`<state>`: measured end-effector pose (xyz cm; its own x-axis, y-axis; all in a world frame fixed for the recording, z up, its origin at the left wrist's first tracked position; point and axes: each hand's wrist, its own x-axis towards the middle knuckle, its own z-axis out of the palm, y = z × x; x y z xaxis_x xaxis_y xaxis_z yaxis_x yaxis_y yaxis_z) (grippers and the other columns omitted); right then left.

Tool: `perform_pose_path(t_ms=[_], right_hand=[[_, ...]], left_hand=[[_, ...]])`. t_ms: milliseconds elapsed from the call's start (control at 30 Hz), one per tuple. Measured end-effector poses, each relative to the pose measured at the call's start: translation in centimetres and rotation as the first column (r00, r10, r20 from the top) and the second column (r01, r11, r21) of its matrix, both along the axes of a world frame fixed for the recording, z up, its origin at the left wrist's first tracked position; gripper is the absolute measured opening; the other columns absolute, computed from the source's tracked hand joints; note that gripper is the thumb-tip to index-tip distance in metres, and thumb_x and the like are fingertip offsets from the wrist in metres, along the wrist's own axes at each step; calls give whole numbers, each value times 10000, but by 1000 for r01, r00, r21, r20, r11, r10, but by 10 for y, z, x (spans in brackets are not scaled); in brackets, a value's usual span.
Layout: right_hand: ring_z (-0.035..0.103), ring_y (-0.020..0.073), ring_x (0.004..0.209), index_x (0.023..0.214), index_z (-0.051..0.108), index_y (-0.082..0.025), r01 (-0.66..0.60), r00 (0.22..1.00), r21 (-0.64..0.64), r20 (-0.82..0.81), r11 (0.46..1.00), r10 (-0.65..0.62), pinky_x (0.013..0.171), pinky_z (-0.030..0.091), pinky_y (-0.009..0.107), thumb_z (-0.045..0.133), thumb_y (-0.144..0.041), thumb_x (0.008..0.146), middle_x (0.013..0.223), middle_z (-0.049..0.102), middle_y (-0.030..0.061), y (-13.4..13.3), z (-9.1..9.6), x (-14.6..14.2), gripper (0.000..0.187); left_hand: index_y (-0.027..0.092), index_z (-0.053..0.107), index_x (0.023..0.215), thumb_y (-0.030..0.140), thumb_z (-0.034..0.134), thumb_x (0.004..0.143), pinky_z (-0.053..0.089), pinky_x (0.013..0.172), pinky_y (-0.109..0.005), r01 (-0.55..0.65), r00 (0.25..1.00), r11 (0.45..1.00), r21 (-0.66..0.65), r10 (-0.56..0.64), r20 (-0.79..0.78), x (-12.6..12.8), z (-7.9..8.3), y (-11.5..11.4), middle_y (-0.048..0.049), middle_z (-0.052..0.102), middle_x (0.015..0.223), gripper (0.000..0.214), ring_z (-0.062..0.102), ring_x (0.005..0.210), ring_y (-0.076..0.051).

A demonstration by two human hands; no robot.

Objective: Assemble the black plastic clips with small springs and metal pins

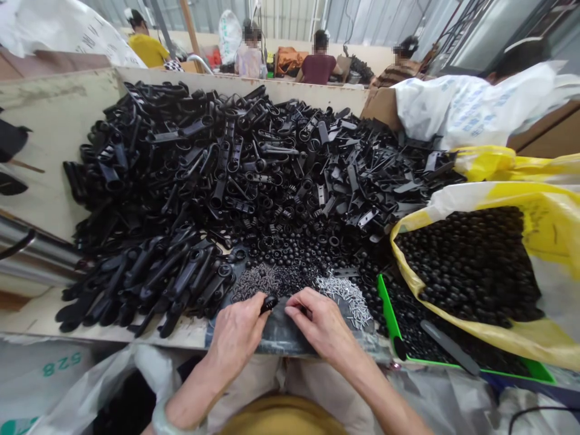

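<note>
My left hand is closed, pinching a small black plastic part between thumb and fingers at the near edge of the table. My right hand is curled just to its right, fingertips pinched together on something too small to make out, almost touching the black part. Both hands rest over a dark flat pad. Just beyond them lie a heap of small dark screws and a heap of silver pins.
A big pile of black plastic handles and levers covers the table. A yellow bag of small black round parts sits at right over a green tray. Several people sit at the back. Metal tubes lie at left.
</note>
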<state>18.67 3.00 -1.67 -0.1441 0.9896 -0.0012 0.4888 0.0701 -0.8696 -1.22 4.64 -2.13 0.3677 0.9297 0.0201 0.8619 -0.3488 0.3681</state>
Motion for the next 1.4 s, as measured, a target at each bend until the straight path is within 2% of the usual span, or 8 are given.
perform_pose_path(t_ms=[267,433,633,733,933,1200,1333,1400], right_hand=[[511,122,554,779,697,-166,28,969,-218,-235,976,-80,548,396,225,598,-341,923,633,632,-15,-3,-9,-29,247],[530,124,594,751,654,-172,52,956,-232,-269,971,-116,581,412,222,573,-372,958,645,610,-16,-34,-11,-26,299],[584,140,690,785,610,-203,49,999,46,-15,998,-48,662,414,236,528,-263,1019,744,611,-11,-59,-8,-15,255],[601,143,691,825,634,-206,-15,999,126,35,992,11,660,431,232,542,-233,1020,751,620,-10,-48,-6,-11,218],[686,173,798,1063,691,-211,-90,962,294,272,951,6,735,497,255,545,-214,1024,916,711,31,-12,-12,4,152],[643,176,719,921,719,-244,-90,917,248,398,964,-17,655,458,267,507,-262,1033,877,658,35,-1,-9,35,240],[612,165,686,869,724,-236,-98,919,225,393,969,2,641,442,266,514,-260,1020,845,641,33,5,-1,34,260],[604,169,716,879,733,-227,-54,964,187,267,981,2,655,447,269,543,-294,1004,835,641,33,5,4,29,237]], left_hand=[[240,673,1037,256,523,1000,492,679,-307,54,973,980,194,-95,209,-14,-12,-17,-13,802,884,156,734,707,-226],[275,687,1019,300,603,966,488,676,-225,48,896,997,-61,-16,444,-15,-19,-36,34,782,840,103,739,732,-169],[239,602,683,331,567,923,378,562,-251,27,884,966,-259,98,457,1,-3,-45,26,677,621,259,621,579,-171],[226,601,686,410,560,899,379,568,-253,-18,841,912,-410,235,486,6,7,-36,15,649,629,285,578,611,-182],[208,596,652,503,655,798,368,566,-251,-175,692,854,-490,461,556,0,1,-21,38,542,585,334,473,586,-156],[213,536,691,611,746,718,203,497,-209,-70,418,621,-781,729,542,8,17,-32,112,370,447,451,239,497,-88],[177,613,779,640,798,663,144,491,-205,8,319,558,-830,785,531,12,22,-33,117,363,464,512,204,514,-81],[159,648,819,642,821,640,120,483,-210,45,277,534,-844,805,524,13,21,-34,117,364,468,544,189,515,-78]])
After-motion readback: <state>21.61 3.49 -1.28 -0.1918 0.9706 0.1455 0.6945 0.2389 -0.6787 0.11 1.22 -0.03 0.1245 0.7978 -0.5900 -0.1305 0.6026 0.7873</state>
